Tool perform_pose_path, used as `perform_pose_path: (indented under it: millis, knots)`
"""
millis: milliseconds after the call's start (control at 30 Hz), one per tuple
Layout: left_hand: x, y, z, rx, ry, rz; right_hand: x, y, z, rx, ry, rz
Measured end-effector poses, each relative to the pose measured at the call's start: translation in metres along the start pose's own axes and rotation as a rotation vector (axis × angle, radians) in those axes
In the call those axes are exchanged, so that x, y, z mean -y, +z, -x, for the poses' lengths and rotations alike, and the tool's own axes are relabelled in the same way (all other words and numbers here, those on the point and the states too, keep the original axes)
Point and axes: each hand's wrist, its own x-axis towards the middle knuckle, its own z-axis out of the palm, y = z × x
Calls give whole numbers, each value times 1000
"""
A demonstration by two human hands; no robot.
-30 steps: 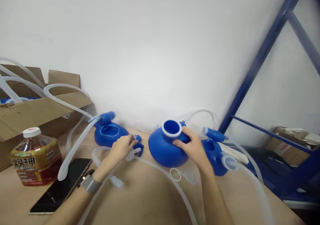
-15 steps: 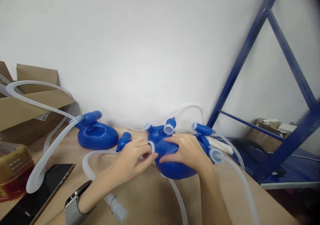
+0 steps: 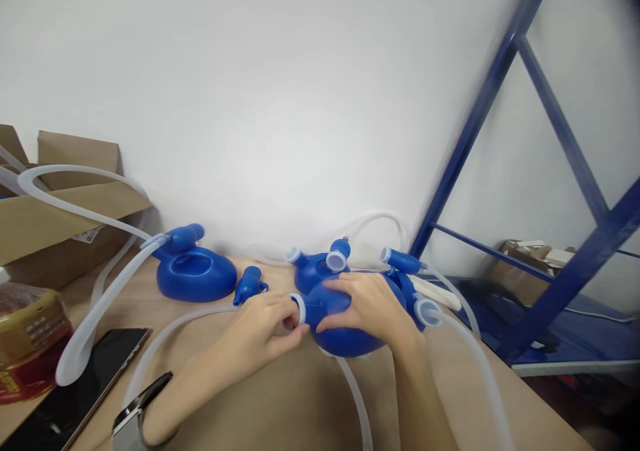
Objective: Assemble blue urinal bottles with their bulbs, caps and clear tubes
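Observation:
A blue plastic urinal bottle (image 3: pixel 345 339) lies on its side in front of me, its neck towards the left. My right hand (image 3: pixel 357 304) spreads over the body and grips it from above. At the mouth, my left hand (image 3: pixel 273 324) is closed around the white collar (image 3: pixel 299 308), thumb below and fingers curled at the opening. Just behind the left hand lies a small blue bulb-shaped fitting (image 3: pixel 249 284). Beyond the held bottle sits another blue bottle (image 3: pixel 311 274), with a blue fitting with a white rim (image 3: pixel 339 254) by it.
Another blue bottle (image 3: pixel 196 276) with a looping white hose (image 3: pixel 107 291) stands left, near an open cardboard box (image 3: pixel 65 254). A phone (image 3: pixel 85 384) and a drink bottle (image 3: pixel 30 344) lie left. On the right are a blue fitting with hose (image 3: pixel 405 261) and a blue metal frame (image 3: pixel 467 137).
The bottle's neck has come into fuller view, with the left hand still at the collar. The loose hose end near the left wrist has gone from sight. The view has shifted slightly.

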Motion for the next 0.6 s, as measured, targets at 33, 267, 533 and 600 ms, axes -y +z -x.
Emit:
perform_pose_path:
  millis: [33, 267, 533, 600]
  knots:
    - [1, 2, 0, -1, -6, 15, 0, 0, 0, 10, 6, -2]
    - [10, -7, -9, 85, -72, 275, 9, 3, -3, 4, 6, -95]
    - [40, -23, -15, 171, -289, 573, -16, -4, 5, -39, 137, -172]
    - [44, -31, -15, 165, -315, 454, -16, -7, 4, 19, 193, -228]
